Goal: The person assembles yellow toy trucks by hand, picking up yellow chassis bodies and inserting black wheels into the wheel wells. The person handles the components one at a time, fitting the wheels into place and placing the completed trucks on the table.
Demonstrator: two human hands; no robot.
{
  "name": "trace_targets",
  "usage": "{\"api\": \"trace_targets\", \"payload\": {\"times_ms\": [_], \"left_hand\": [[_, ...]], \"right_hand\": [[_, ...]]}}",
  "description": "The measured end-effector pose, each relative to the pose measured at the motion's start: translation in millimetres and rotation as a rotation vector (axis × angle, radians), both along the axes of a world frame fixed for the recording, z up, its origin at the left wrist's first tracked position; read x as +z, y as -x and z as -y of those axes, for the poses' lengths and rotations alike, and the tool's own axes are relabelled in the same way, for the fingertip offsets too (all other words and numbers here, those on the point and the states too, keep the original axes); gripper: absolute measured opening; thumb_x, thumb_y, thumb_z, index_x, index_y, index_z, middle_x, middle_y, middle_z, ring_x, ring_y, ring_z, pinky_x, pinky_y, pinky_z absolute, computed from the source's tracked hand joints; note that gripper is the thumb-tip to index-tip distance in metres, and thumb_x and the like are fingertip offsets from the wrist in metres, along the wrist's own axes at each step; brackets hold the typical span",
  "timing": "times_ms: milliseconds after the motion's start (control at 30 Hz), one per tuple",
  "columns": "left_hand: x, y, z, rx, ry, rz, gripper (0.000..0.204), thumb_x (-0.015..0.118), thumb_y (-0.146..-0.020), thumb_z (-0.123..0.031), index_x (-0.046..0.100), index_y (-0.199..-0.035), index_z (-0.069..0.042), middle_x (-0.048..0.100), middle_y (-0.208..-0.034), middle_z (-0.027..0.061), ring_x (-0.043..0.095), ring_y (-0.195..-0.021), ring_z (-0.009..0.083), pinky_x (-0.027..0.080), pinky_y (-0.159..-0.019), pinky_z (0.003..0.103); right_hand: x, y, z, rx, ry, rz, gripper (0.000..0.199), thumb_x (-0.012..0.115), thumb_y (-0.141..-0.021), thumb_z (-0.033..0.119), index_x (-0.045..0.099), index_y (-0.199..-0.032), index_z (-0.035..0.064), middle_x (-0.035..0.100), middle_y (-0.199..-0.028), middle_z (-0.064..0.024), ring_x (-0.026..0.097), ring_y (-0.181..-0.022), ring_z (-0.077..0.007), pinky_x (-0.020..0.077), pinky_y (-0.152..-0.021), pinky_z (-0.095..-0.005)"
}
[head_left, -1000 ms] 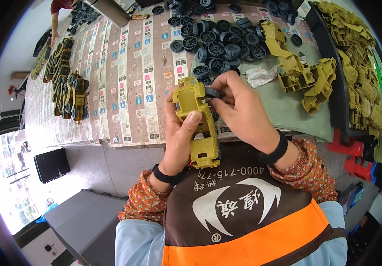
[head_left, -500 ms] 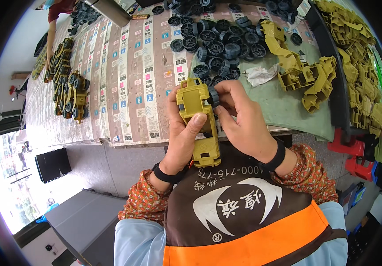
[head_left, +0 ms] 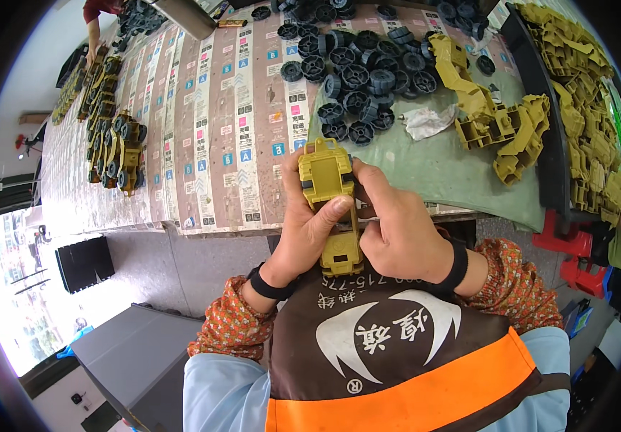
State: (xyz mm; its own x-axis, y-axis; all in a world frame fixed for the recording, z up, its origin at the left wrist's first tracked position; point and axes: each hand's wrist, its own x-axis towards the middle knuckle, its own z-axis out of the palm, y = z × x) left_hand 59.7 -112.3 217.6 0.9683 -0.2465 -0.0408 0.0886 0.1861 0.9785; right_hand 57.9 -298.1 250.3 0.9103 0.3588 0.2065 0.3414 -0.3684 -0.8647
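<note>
I see my left hand (head_left: 309, 227) clamped around the yellow toy chassis (head_left: 331, 205), thumb across its top, while my right hand (head_left: 397, 230) grips its right side, fingers curled.

Both forearms rise from the lower edge in patterned orange sleeves, each wrist ringed by a black band, and the two hands meet close together in front of the chest. The left hand (head_left: 309, 229) is curled in a grip, its thumb (head_left: 332, 210) laid flat across the front and its fingers wrapped behind, out of sight. The right hand (head_left: 395, 229) shows its back to the camera, knuckles raised, fingers (head_left: 365, 181) bent inward toward the left hand
</note>
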Motion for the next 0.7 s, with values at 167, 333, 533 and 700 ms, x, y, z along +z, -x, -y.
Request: {"api": "trace_targets", "payload": {"times_ms": [167, 333, 533, 700], "left_hand": [[3.4, 7.4, 0.3, 0.004, 0.090, -0.111, 0.079, 0.069, -0.103, -0.014, 0.011, -0.158, -0.012, 0.055, -0.139, 0.0129, 0.058, -0.125, 0.0214, 0.050, -0.106, 0.038], [17.6, -6.6, 0.1, -0.023, 0.068, -0.098, 0.088, 0.071, -0.100, -0.009, 0.007, -0.160, -0.012, 0.054, -0.138, 0.0139, 0.055, -0.128, 0.0197, 0.048, -0.107, 0.035], [44.1, -50.6, -90.7, 0.176, -0.055, -0.193, 0.091, 0.069, -0.090, 0.003, 0.011, -0.158, -0.015, 0.064, -0.126, 0.0167, 0.068, -0.105, 0.0210, 0.060, -0.086, 0.035], [24.0, -101.0, -217.7, 0.480, -0.647, 0.136, 0.076, 0.078, -0.085, -0.004, 0.037, -0.148, -0.010, 0.066, -0.117, 0.0214, 0.071, -0.103, 0.0257, 0.060, -0.082, 0.037]], "right_hand": [[9.3, 0.5, -1.4, 0.008, 0.078, -0.146, 0.057, 0.056, -0.074, -0.003, 0.047, -0.130, -0.0072, 0.065, -0.079, -0.0283, 0.065, -0.071, -0.0508, 0.0517, -0.065, -0.0573], [23.3, -15.3, -2.9, -0.003, -0.024, -0.157, 0.054, 0.059, -0.082, -0.001, 0.052, -0.136, -0.0012, 0.072, -0.092, -0.0249, 0.074, -0.086, -0.0406, 0.0591, -0.071, -0.0436], [36.4, -32.0, 13.4, -0.010, -0.032, -0.184, 0.043, 0.058, -0.093, -0.005, 0.058, -0.136, -0.0022, 0.074, -0.122, -0.0192, 0.072, -0.118, -0.0282, 0.0585, -0.089, -0.0340], [27.1, -27.5, 35.2, -0.028, -0.051, -0.246, 0.035, 0.057, -0.095, -0.006, 0.064, -0.129, -0.0034, 0.075, -0.121, -0.0185, 0.073, -0.116, -0.0267, 0.0569, -0.089, -0.0324]]}}
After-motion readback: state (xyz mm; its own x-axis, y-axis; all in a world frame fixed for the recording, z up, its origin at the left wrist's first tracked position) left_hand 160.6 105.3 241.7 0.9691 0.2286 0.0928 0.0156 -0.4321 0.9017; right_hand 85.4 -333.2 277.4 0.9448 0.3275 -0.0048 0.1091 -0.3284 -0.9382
